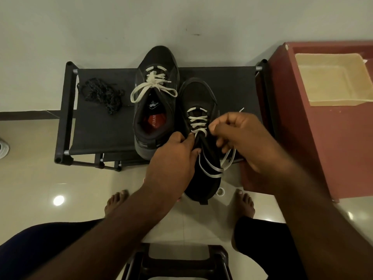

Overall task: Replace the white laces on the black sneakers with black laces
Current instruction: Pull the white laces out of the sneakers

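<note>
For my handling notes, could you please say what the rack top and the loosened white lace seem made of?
Rack top: probably matte black fabric, stretched between tubes, no shine. Loosened white lace: seemingly flat woven textile; it hangs in limp ribbon-like loops.

A black fabric-topped shoe rack (96, 130) is standing on the tiled floor (36, 178). A heap of black laces (103, 94) is lying at its left. A black sneaker (159, 63) is sitting mid-rack, toe overhanging the far edge; a second sneaker (198, 93), its white lace (198, 119) loosened, is jutting past the near edge.
</note>
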`<state>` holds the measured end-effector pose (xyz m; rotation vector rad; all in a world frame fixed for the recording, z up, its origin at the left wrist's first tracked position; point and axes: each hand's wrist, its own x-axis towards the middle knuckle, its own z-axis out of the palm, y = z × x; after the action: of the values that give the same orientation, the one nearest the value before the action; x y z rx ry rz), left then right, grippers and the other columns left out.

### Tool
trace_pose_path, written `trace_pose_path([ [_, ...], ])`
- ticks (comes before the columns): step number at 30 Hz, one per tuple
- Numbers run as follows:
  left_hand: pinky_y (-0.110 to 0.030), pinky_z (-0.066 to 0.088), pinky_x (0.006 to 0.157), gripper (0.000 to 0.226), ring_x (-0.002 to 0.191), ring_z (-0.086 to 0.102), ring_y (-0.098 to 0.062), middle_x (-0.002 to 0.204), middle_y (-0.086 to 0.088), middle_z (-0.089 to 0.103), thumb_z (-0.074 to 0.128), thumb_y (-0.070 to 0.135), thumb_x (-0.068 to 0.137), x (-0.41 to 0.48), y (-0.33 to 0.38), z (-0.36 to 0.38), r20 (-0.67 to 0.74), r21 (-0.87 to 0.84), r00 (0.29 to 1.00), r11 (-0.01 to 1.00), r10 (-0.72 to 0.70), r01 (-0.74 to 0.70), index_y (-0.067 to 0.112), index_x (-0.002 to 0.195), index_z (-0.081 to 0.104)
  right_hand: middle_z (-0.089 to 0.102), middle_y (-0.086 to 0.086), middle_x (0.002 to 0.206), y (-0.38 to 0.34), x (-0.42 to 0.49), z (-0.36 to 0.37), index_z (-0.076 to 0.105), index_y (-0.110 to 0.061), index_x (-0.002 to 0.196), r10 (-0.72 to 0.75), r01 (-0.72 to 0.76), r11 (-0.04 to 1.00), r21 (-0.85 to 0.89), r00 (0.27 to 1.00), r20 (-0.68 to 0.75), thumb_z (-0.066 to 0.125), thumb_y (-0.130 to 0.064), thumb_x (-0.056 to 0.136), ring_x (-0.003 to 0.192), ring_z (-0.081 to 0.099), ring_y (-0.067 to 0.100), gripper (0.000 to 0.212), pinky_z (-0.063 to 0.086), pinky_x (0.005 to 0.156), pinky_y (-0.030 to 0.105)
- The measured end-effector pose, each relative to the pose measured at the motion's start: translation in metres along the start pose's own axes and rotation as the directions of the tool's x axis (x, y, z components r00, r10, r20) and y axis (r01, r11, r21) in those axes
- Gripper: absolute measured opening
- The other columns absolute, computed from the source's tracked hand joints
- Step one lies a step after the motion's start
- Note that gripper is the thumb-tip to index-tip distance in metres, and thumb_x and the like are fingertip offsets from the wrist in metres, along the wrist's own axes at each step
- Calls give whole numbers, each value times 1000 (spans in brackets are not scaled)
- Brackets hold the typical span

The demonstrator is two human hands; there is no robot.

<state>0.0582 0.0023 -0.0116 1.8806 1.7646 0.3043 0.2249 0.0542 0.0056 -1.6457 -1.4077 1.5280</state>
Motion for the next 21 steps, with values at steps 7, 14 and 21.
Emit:
trace_pose_path([
  [7, -23, 39, 72, 44, 90, 51, -13, 111, -1, 46, 44, 35, 102, 0, -2, 1, 14, 1, 1000, 1000, 10, -10, 21, 143, 47, 69, 1, 70, 0, -1, 12, 72, -12, 87, -179, 174, 977, -124, 983, -28, 68, -9, 91, 60, 61, 6, 7, 50, 56, 16],
  [14, -22, 43, 79, 46, 98, 52, -14, 119, 0, 46, 43, 35, 102, -2, -1, -2, 23, -12, 1000, 1000, 13, -12, 23, 147, 42, 68, 6, 77, -2, 5, -8, 71, -18, 84, -77, 87, 988, 125, 994, -82, 65, -13, 87, 62, 60, 15, 8, 49, 56, 30],
  [21, -25, 42, 75, 39, 92, 53, -16, 112, -2, 47, 47, 32, 101, 0, -3, 0, 23, -1, 1000, 1000, 16, -16, 17, 136, 52, 72, 4, 76, 1, -1, 9, 72, -14, 89, -179, 186, 973, -140, 982, 61, 67, -12, 93, 68, 68, 21, 6, 54, 59, 21],
])
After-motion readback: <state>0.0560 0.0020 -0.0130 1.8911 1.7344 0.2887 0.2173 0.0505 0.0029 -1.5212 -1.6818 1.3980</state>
